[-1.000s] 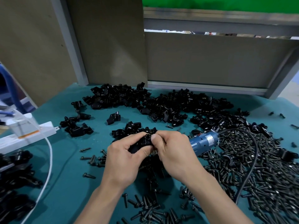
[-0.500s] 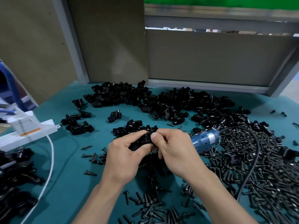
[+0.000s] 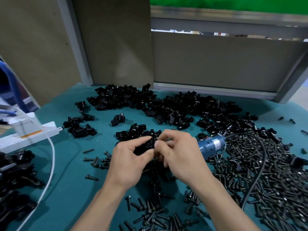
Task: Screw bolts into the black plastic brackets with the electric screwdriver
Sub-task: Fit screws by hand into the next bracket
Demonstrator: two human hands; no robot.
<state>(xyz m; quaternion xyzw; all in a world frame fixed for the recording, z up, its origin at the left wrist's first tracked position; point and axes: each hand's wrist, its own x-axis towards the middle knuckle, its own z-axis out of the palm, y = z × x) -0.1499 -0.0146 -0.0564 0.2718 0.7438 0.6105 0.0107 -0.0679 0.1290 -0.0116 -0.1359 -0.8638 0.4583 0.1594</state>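
The black bracket [image 3: 149, 144] is held up just above the counter [image 3: 70, 189], between the two hands at the middle of the view. The left hand [image 3: 128, 162] grips it from the left and below, thumb on top and fingers curled under it. The right hand [image 3: 181, 155] meets it from the right, thumb and curled forefinger pinching at the bracket's upper end by its round hole. Whether a bolt sits between those fingertips cannot be made out. Both forearms reach in from the lower edge, wrists angled inward so that the knuckles nearly touch.

The blue electric screwdriver [image 3: 211, 145] sticks out from behind the right hand, pointing away to the right. Its black cord [image 3: 265, 157] loops over the loose bolts [image 3: 275, 180] spread thickly on that side. A heap of brackets [image 3: 175, 107] lies beyond the hands.
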